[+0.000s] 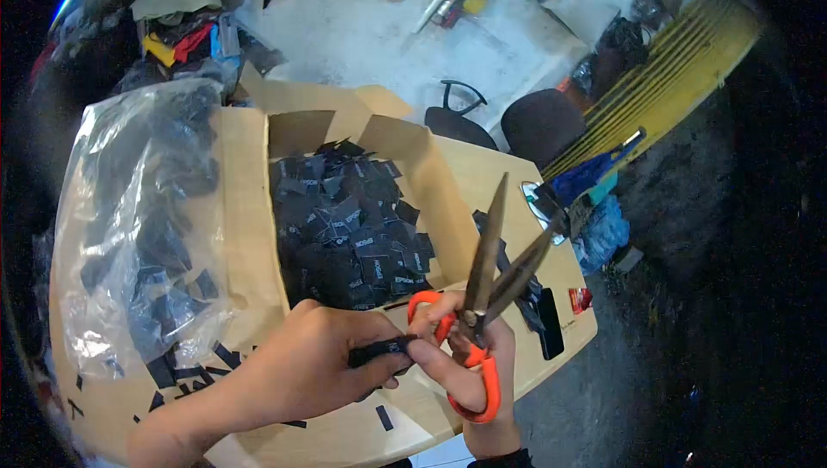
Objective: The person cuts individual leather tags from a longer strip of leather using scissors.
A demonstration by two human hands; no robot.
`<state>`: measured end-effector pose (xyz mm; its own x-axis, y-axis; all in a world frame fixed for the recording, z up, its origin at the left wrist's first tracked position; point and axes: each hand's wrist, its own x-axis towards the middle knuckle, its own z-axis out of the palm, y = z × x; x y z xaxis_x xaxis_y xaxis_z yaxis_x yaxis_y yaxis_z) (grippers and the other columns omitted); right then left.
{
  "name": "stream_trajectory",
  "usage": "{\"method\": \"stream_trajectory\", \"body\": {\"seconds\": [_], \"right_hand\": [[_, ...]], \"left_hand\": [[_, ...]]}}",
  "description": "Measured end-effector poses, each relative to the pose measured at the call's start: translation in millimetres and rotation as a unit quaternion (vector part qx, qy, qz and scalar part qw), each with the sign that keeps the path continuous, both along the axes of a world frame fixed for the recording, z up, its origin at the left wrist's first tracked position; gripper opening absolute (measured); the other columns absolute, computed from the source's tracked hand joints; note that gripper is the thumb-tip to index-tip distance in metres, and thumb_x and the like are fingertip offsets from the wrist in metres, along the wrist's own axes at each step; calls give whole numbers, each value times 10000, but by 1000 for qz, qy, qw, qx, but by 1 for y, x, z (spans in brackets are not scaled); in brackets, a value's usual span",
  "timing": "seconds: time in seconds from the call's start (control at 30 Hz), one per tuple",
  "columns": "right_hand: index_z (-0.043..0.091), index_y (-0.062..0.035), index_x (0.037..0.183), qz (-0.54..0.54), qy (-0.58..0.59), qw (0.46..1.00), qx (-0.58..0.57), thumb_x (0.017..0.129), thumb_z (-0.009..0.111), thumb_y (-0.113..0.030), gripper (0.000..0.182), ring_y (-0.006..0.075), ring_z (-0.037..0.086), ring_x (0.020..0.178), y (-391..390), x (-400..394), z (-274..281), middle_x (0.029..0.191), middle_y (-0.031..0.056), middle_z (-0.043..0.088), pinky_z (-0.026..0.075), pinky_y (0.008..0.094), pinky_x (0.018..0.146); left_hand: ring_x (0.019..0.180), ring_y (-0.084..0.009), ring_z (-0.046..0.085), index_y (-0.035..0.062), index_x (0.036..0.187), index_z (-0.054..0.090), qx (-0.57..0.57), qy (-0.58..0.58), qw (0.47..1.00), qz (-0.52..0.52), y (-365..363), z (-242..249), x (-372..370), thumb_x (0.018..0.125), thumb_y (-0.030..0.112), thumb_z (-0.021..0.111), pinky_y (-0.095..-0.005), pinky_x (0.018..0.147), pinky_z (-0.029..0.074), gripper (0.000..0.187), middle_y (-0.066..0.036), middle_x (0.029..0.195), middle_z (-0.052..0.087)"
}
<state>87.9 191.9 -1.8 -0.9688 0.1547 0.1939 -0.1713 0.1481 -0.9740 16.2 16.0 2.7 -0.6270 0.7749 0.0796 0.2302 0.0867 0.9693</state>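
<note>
In the head view, my left hand [314, 352] pinches a small dark label strip [377, 351] with pale lettering on it. My right hand [495, 343] holds a pair of scissors [484, 287] by its orange handles, the blades parted and pointing up, away from me. Its fingertips meet the end of the strip, close to my left fingers. Just beyond both hands, a cardboard box [444, 201] contains many black labels [353, 227], several printed "EPSON". Nothing shows between the scissor blades.
A clear plastic bag [129, 235] with black pieces lies left of the box. Black scraps [228, 356] are scattered on the wooden table [409, 416]. To the right are a phone [551, 326] and black strips [525, 296]; a dark chair [543, 128] stands beyond.
</note>
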Motion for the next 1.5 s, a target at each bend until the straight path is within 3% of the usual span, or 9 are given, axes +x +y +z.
{"method": "stream_trajectory", "body": {"seconds": [0.07, 0.13, 0.2, 0.6, 0.73, 0.93, 1.0, 1.2, 1.5], "right_hand": [[529, -49, 1007, 11, 2, 999, 31, 777, 674, -9, 275, 44, 478, 679, -3, 0, -4, 767, -13, 537, 391, 210, 612], [528, -50, 1019, 6, 3, 1000, -9, 795, 656, -10, 261, 41, 486, 671, -5, -1, 0, 763, -14, 544, 398, 206, 603], [518, -42, 1031, -25, 22, 998, 59, 799, 638, 11, 266, 43, 489, 667, -1, -1, 3, 759, -10, 547, 395, 204, 593], [494, -38, 1031, -87, 95, 992, -1, 810, 605, 38, 259, 49, 484, 694, 11, -18, 1, 787, 13, 528, 390, 194, 605], [496, -22, 1031, -115, 78, 990, -16, 818, 629, -8, 251, 47, 479, 697, 7, -18, 1, 780, 5, 525, 388, 187, 608], [498, -21, 1018, -28, -61, 992, 111, 816, 654, -83, 262, 61, 516, 625, 15, 12, 0, 713, -22, 530, 429, 208, 577], [492, 11, 965, 2, -114, 990, 84, 779, 605, -595, 643, 107, 491, 687, 15, 23, -13, 785, 43, 512, 414, 242, 627], [499, 0, 982, 26, -197, 973, 114, 748, 577, -667, 711, 129, 529, 721, 14, 48, -25, 801, 52, 537, 439, 266, 655], [521, -15, 987, 43, -178, 972, 149, 732, 611, -649, 689, 112, 518, 681, -2, 25, -19, 727, 42, 541, 437, 251, 611]], "left_hand": [[618, -38, 562, 24, 896, 674, -61, -62, 996, 27, 0, 5, 2, 818, 139, 674, -228, 553, 461, 139, -23, 698, 661], [620, -38, 560, 8, 891, 674, -65, -31, 997, 27, -2, 9, 1, 813, 138, 684, -224, 552, 458, 152, -31, 704, 664], [610, -49, 564, -3, 880, 674, -19, -72, 996, 57, -1, 8, 1, 808, 134, 692, -220, 555, 462, 156, -37, 707, 668], [667, -101, 614, -80, 859, 637, 46, -259, 962, 75, -1, 7, -13, 851, 56, 621, -233, 634, 521, 137, -89, 759, 657], [682, -119, 624, -92, 881, 616, 40, -244, 965, 90, 2, -3, -18, 865, 62, 608, -242, 629, 531, 155, -117, 787, 655], [747, -177, 666, -81, 926, 589, 130, -280, 931, 195, 6, -13, -21, 883, 88, 592, -236, 610, 529, 174, -157, 831, 656], [698, -168, 658, -67, 905, 592, 143, -284, 924, 211, 7, -14, -19, 875, 88, 602, -242, 590, 534, 159, -145, 803, 656], [685, -164, 656, -55, 904, 600, 158, -295, 919, 206, 5, -17, -20, 866, 97, 616, -255, 610, 547, 158, -141, 794, 655], [699, -166, 658, -64, 904, 581, 129, -286, 936, 159, 3, -17, -20, 876, 94, 602, -262, 627, 552, 162, -150, 798, 652]]}}
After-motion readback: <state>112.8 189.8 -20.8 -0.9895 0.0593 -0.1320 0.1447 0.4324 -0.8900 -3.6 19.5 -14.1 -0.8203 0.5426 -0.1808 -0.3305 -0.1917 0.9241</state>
